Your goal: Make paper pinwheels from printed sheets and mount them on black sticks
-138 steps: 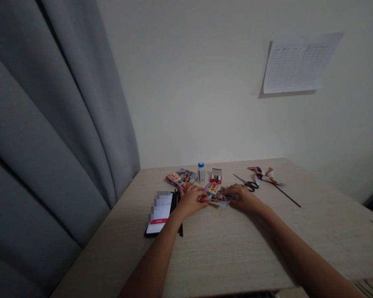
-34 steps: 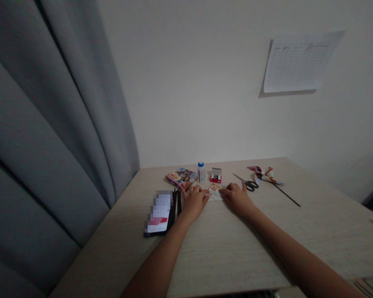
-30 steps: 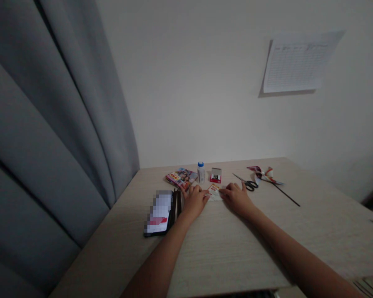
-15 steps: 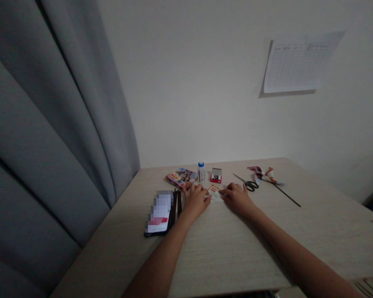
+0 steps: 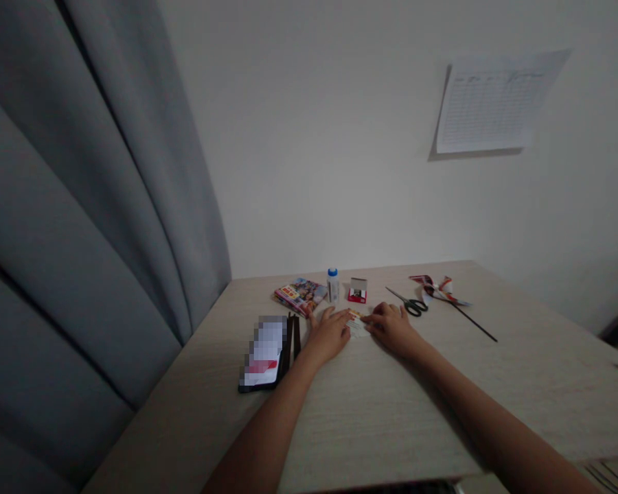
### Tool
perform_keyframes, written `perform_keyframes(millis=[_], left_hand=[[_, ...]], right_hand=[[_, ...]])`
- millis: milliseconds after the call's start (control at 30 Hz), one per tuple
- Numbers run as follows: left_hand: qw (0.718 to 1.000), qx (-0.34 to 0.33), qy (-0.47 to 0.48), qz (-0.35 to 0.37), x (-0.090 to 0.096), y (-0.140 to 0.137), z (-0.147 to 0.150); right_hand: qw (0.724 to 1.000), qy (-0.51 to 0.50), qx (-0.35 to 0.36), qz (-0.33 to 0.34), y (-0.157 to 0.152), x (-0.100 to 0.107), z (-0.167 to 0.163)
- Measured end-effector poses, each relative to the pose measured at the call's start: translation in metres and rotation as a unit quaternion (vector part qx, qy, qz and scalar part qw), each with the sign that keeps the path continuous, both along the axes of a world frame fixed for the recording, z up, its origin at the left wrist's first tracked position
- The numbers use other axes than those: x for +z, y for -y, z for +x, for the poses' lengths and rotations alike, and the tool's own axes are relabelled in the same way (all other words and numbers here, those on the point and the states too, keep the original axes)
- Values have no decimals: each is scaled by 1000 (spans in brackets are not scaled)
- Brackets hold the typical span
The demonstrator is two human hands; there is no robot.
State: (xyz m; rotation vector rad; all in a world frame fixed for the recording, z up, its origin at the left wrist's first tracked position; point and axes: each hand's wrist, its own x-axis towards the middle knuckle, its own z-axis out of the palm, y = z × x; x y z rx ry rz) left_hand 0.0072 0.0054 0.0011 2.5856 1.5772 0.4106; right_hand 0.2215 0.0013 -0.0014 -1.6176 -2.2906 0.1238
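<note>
A small printed piece of paper (image 5: pixel 359 328), white with yellow and red near its top, lies on the table between my hands. My left hand (image 5: pixel 328 335) rests over its left side, fingers stretched out and the fingertips on the paper. On the right edge, my right hand (image 5: pixel 394 328) has its fingers curled, with the tips closed at the paper. Part of the paper is hidden under the fingers. Just beyond stand a clear bottle with a blue cap (image 5: pixel 332 285) and a small open red box (image 5: pixel 358 293).
A colourful magazine stack (image 5: pixel 301 295) lies behind my left hand. Dark sticks (image 5: pixel 296 336) and a phone with a blurred screen (image 5: pixel 264 353) are to the left. Black-handled scissors (image 5: pixel 415 307) and a paper pinwheel on a dark stick (image 5: pixel 440 291) lie to the right.
My left hand has flattened, its fingers reaching further right over the paper and covering more of the coloured part. My right hand has hardly moved.
</note>
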Motion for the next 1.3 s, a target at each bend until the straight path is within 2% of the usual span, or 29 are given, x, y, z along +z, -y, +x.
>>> perform_keyframes(millis=[333, 600, 867, 1100, 1300], left_hand=[[1000, 9, 23, 6, -4, -4, -1], [1000, 20, 8, -3, -2, -5, -2], [1000, 22, -4, -14, -4, -7, -3], [999, 27, -26, -22, -2, -7, -3], [999, 23, -19, -19, -1, -6, -4]], right_hand=[[999, -24, -43, 9, -2, -3, -8], [998, -37, -52, -12, -8, -10, -6], [994, -17, -85, -64, -17, -15, 8], [990, -23, -66, -118, -18, -8, 12], [989, -45, -28, -139, -22, -8, 24]])
